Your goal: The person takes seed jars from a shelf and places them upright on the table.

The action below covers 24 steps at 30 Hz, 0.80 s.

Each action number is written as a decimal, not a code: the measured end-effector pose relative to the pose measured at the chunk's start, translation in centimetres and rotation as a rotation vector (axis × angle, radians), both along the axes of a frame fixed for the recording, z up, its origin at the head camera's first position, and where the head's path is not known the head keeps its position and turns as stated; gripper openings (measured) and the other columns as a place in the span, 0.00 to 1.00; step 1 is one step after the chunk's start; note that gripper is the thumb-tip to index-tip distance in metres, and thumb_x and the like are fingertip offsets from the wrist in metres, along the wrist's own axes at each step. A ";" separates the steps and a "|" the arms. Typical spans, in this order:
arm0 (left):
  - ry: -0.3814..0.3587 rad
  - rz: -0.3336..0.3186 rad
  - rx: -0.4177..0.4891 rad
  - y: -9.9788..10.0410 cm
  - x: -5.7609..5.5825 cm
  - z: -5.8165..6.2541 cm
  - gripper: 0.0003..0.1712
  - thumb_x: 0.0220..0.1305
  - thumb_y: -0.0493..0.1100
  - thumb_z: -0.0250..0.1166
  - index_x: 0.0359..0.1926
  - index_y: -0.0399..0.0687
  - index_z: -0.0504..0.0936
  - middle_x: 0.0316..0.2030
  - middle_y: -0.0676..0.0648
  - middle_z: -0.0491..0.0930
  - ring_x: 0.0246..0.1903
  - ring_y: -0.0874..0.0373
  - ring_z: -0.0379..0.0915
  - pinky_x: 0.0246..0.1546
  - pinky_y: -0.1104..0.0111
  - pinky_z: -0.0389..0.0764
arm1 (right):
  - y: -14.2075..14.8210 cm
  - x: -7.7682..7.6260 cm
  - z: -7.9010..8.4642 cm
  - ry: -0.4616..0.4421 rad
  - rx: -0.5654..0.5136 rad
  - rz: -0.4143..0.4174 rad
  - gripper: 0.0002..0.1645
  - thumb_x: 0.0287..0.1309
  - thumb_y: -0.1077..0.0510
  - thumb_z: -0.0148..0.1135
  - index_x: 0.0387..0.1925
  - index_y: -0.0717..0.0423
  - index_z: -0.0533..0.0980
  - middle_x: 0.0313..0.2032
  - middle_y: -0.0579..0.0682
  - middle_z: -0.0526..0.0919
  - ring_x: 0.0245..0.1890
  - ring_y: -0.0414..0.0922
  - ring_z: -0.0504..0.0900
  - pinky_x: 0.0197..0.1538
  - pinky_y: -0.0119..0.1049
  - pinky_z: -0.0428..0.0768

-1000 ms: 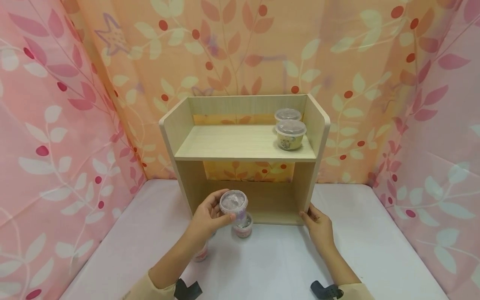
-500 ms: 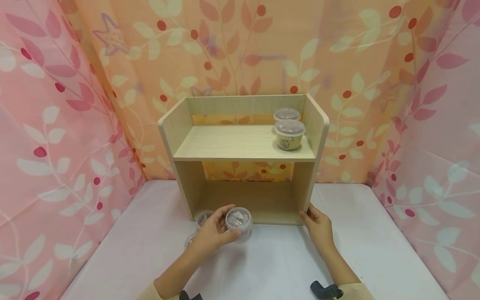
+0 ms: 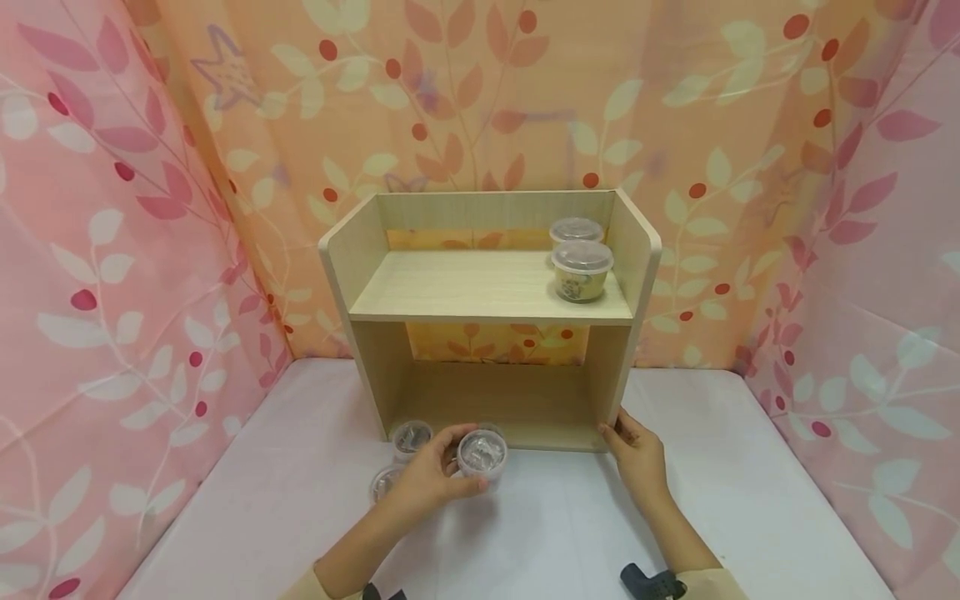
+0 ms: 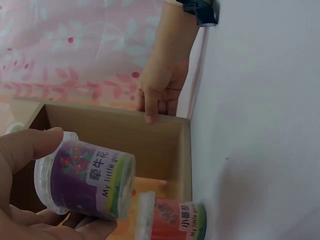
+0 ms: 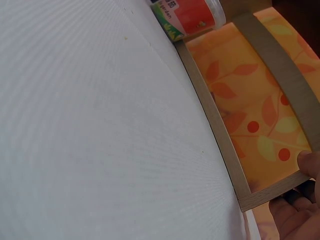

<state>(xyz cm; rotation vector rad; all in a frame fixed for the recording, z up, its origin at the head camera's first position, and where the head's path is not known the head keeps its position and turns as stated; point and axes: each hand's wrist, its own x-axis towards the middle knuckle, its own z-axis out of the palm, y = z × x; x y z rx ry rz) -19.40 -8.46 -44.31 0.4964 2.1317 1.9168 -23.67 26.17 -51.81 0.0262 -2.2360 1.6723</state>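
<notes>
My left hand grips a small plastic cup with a purple label and a clear lid, at the front of the wooden shelf unit. In the left wrist view this cup appears raised above the tabletop. Just behind it stands a red-labelled cup, mostly hidden in the head view. Thumb and fingers of my right hand pinch the front edge of the unit's right side panel, low down. Two more lidded cups, one near the unit and one closer to me, stand left of my left hand.
On the upper board, at its right end, two larger lidded tubs stand one behind the other. White cloth covers the table. Floral curtains hang behind and at both sides.
My left hand has brought the purple-labelled cup down and slightly right, nearer me, now covering most of the red-labelled cup in the head view. My right hand has stayed on the panel.
</notes>
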 end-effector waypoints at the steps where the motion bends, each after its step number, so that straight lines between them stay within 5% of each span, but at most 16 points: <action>1: 0.002 0.001 -0.011 0.0 0.0 -0.1 0.49 0.51 0.31 0.80 0.71 0.32 0.64 0.69 0.33 0.66 0.72 0.36 0.62 0.69 0.61 0.71 | 0.2 -0.3 -0.5 0.006 0.007 -0.004 0.34 0.69 0.57 0.66 0.71 0.62 0.68 0.66 0.64 0.74 0.64 0.55 0.76 0.52 0.17 0.76; 15: -0.004 -0.073 -0.155 -0.2 0.0 -1.1 0.46 0.45 0.28 0.80 0.66 0.31 0.69 0.63 0.36 0.74 0.68 0.39 0.69 0.65 0.58 0.76 | 0.2 -0.7 -0.9 -0.007 0.036 -0.038 0.33 0.68 0.61 0.66 0.70 0.64 0.68 0.64 0.66 0.75 0.63 0.56 0.77 0.49 0.14 0.75; 24: -0.028 -0.109 -0.213 -0.2 0.1 -1.5 0.44 0.43 0.26 0.80 0.62 0.33 0.70 0.57 0.39 0.79 0.61 0.45 0.76 0.60 0.58 0.80 | 0.4 -0.7 -1.1 0.010 0.048 -0.033 0.34 0.68 0.54 0.67 0.71 0.59 0.70 0.64 0.62 0.77 0.62 0.54 0.79 0.50 0.16 0.77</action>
